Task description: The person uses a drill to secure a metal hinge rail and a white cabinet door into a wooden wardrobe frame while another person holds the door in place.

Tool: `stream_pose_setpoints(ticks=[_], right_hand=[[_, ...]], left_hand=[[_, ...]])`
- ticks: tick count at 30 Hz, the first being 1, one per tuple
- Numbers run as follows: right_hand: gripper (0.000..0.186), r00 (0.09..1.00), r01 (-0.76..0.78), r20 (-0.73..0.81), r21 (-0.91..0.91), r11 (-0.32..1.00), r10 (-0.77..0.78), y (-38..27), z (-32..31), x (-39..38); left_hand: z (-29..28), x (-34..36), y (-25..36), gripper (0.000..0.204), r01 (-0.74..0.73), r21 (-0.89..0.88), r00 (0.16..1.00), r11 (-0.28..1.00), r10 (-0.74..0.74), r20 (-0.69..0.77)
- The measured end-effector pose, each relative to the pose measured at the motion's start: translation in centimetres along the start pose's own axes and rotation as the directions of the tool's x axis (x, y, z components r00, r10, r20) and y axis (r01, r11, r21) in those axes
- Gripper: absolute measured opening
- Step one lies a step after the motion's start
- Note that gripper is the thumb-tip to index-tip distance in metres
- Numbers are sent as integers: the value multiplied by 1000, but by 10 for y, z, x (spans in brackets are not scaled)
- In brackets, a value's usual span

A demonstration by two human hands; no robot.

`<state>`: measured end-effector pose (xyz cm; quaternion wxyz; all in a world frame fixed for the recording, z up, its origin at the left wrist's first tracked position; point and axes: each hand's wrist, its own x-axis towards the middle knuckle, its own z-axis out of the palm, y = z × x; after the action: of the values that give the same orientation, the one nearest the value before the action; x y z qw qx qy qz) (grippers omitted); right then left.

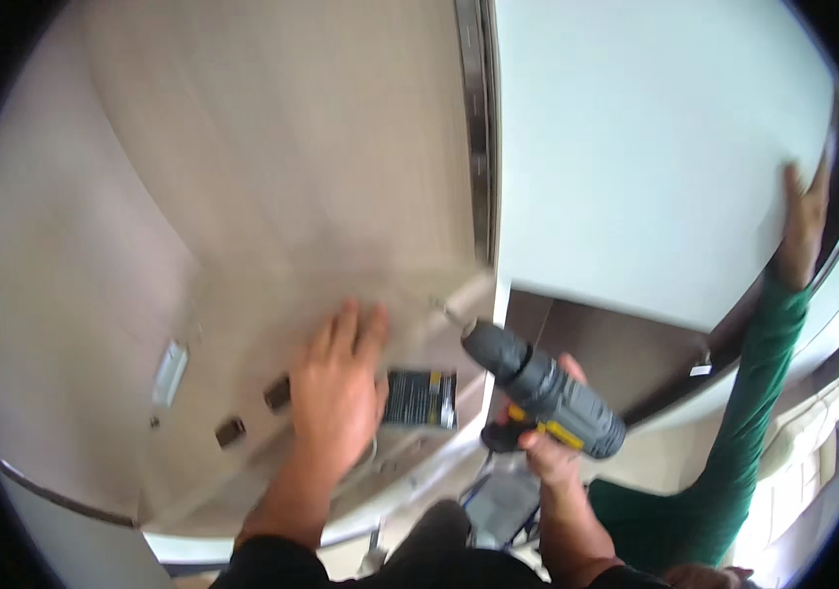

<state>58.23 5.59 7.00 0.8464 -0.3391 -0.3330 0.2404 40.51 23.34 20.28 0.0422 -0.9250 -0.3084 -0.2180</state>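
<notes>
My right hand (552, 442) grips a grey and black cordless drill (547, 393) with yellow accents. Its chuck points up and left, with a thin bit reaching toward the front edge of the wood-toned cabinet board (233, 314). My left hand (336, 383) lies flat on that board, fingers stretched forward and nothing seen in it. Just right of this hand is a dark printed packet (420, 398). To its left are two small dark brown blocks (231, 432), one partly behind the hand. What the bit's tip touches, if anything, is too blurred to tell.
At the right, a co-worker's arm in a green sleeve (763, 373) reaches up, a hand (804, 226) against the edge of a large white panel (655, 147). A metal strip (478, 137) runs up the cabinet's upright edge. A small white piece (170, 373) lies at the left wall.
</notes>
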Motion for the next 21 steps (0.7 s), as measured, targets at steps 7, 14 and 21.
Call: stream_pose_setpoints(ticks=[7, 14, 21], right_hand=[[83, 982, 185, -43, 14, 983, -184, -106, 100, 68], [84, 838, 500, -48, -328, 801, -543, -240, 170, 141], [52, 658, 688, 349, -639, 344, -668, -371, 215, 205]], left_hand=[[-24, 4, -11, 89, -96, -5, 993, 995, 96, 65], [-28, 12, -17, 96, -57, -139, 984, 989, 79, 161], [-31, 13, -17, 89, -69, -117, 985, 991, 86, 149]])
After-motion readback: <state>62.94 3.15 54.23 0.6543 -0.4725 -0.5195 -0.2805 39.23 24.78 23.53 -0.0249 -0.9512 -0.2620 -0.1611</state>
